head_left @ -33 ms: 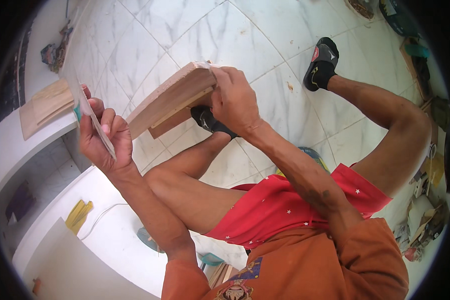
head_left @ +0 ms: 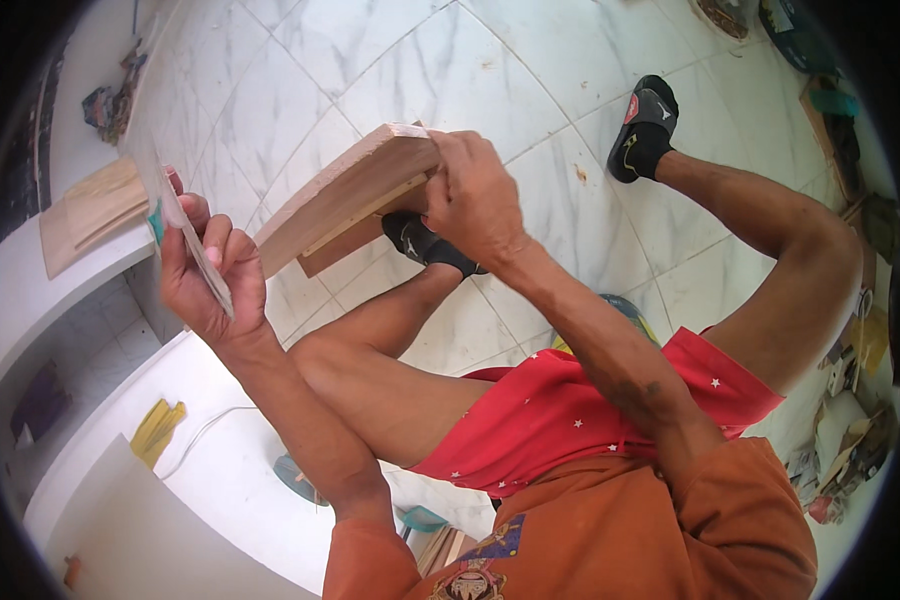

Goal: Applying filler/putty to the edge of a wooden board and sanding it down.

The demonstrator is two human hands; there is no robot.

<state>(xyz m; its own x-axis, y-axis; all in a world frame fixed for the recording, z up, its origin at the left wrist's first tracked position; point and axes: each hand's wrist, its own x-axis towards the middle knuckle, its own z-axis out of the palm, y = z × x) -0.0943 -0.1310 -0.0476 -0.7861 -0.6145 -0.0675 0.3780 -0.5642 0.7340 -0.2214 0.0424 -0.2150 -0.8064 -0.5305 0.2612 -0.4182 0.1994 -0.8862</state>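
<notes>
My left hand (head_left: 215, 265) is closed around a thin, flat, pale plate (head_left: 198, 250), seen nearly edge-on. A bit of teal (head_left: 156, 222) shows behind that plate. My right hand (head_left: 478, 195) is at the near right end of a wooden piece (head_left: 345, 185), its fingers bent against the top corner. Whatever those fingers pinch is mostly hidden; only a small thin tip shows beside the corner. The wooden piece is a long plank with a whitish, rough upper edge, standing tilted with a lighter strip and a reddish-brown board (head_left: 345, 245) below it.
On the left stands a white shelf unit (head_left: 80, 305) with thin wooden sheets (head_left: 100, 215) on top. A yellow item (head_left: 157, 430) and a white cable lie nearer. My feet rest on the marble-patterned tiles (head_left: 450, 75). Cluttered objects (head_left: 850, 440) line the right side.
My right hand has shifted slightly to the right, off the corner of the wooden piece, uncovering more of its end. My left hand and the plate have barely moved.
</notes>
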